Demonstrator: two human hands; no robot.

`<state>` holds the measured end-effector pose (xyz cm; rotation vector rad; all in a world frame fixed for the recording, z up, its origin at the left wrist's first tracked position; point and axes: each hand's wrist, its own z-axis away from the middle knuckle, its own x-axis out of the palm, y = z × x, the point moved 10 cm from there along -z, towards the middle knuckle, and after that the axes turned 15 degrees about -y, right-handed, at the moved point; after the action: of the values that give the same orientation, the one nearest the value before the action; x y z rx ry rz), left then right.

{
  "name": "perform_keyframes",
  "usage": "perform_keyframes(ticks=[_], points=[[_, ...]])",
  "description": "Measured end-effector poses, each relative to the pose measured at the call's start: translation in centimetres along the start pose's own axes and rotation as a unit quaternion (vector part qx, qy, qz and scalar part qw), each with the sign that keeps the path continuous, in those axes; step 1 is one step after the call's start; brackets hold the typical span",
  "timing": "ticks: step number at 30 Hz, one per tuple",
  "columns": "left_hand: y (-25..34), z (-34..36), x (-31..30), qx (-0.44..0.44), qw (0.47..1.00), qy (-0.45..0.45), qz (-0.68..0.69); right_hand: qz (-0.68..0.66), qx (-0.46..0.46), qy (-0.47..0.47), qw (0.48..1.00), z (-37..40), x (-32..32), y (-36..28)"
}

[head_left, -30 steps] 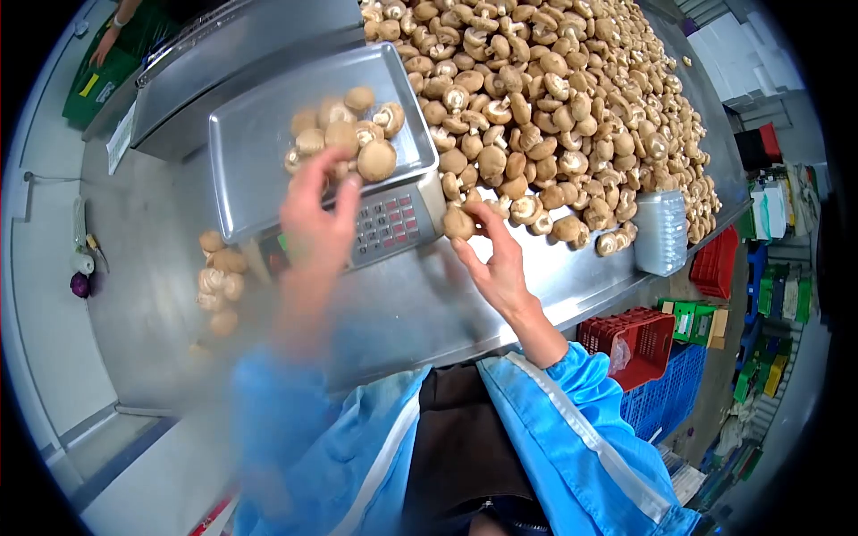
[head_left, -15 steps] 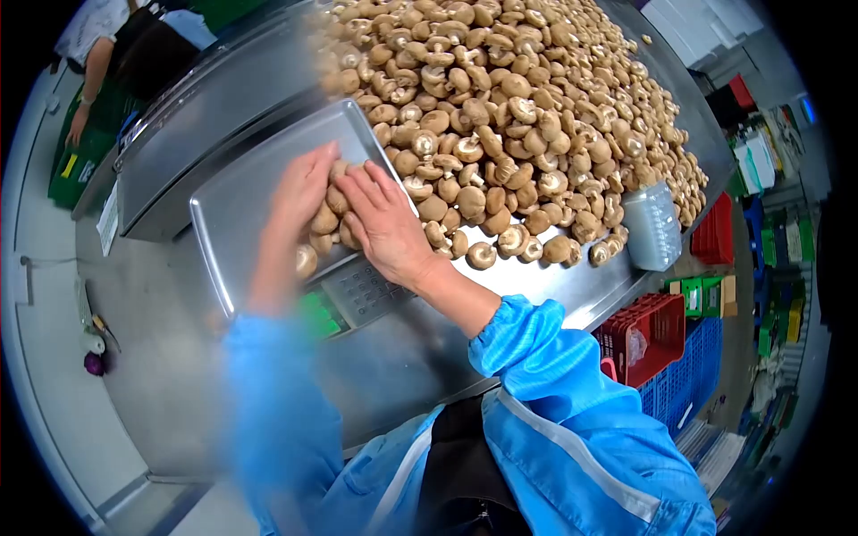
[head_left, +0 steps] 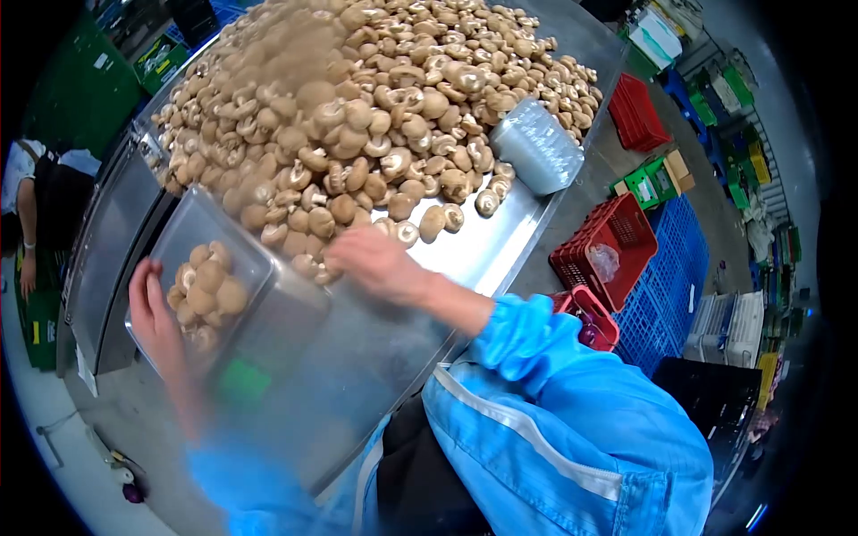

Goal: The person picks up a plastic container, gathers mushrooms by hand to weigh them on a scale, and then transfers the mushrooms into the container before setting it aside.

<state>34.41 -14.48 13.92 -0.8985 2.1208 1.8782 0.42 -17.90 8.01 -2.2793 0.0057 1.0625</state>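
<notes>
Brown mushrooms (head_left: 213, 288) sit in a small heap on the metal weighing pan (head_left: 192, 223) of a scale. My left hand (head_left: 161, 323) is at the pan's left edge, fingers stretched out beside that heap. At the near edge of a large mushroom pile (head_left: 402, 107), my right hand (head_left: 380, 265) is low over the metal table (head_left: 487, 246), its fingers curled inward. Whatever those fingers hold is hidden and blurred. Several loose mushrooms lie close to it. The scale's green display (head_left: 243, 382) is smeared by motion.
A stack of clear plastic trays (head_left: 538, 147) stands at the pile's right. Beyond the table edge are red crates (head_left: 617, 246), a blue pallet (head_left: 666, 277) and a green box (head_left: 651, 183). Another person's arm (head_left: 29, 223) shows at the far left.
My hands were together around the mushrooms on the pan; now they are apart. The right hand has moved to the pile's edge, the left to the pan's left side. The view has turned rightward.
</notes>
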Motion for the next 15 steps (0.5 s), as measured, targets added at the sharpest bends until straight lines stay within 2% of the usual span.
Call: perform_keyframes(ticks=[1, 3, 5, 6, 8, 10, 13, 15], points=[[0.1, 2.1, 0.3, 0.000, 0.999, 0.016, 0.040, 0.032, 0.033, 0.012, 0.999, 2.6, -2.7, 1.9], [0.0, 6.8, 1.7, -0.077, 0.997, 0.000, 0.002, 0.087, 0.147, 0.081, 0.982, 8.4, -9.6, 6.2], [1.9, 11.8, 7.2, -0.047, 0.992, -0.077, 0.092, 0.183, 0.218, 0.151, 0.947, 13.7, -17.8, 9.4], [1.8, 14.1, 10.6, -0.063, 0.985, -0.113, 0.113, 0.227, 0.277, 0.163, 0.919, 15.2, -21.4, 10.4], [-1.6, 19.1, 18.0, -0.169, 0.960, -0.159, 0.157, 0.238, 0.371, 0.140, 0.887, 18.1, -26.5, 13.5], [-2.3, 23.0, 24.6, -0.262, 0.909, -0.175, 0.274, 0.364, 0.383, 0.054, 0.847, 19.2, -28.3, 16.0], [3.1, 21.4, 29.9, -0.207, 0.888, -0.245, 0.329, 0.296, 0.442, -0.031, 0.846, 21.5, -27.6, 21.4], [4.5, 18.9, 30.4, -0.156, 0.917, -0.239, 0.279, 0.253, 0.471, -0.038, 0.844, 21.2, -28.3, 22.0]])
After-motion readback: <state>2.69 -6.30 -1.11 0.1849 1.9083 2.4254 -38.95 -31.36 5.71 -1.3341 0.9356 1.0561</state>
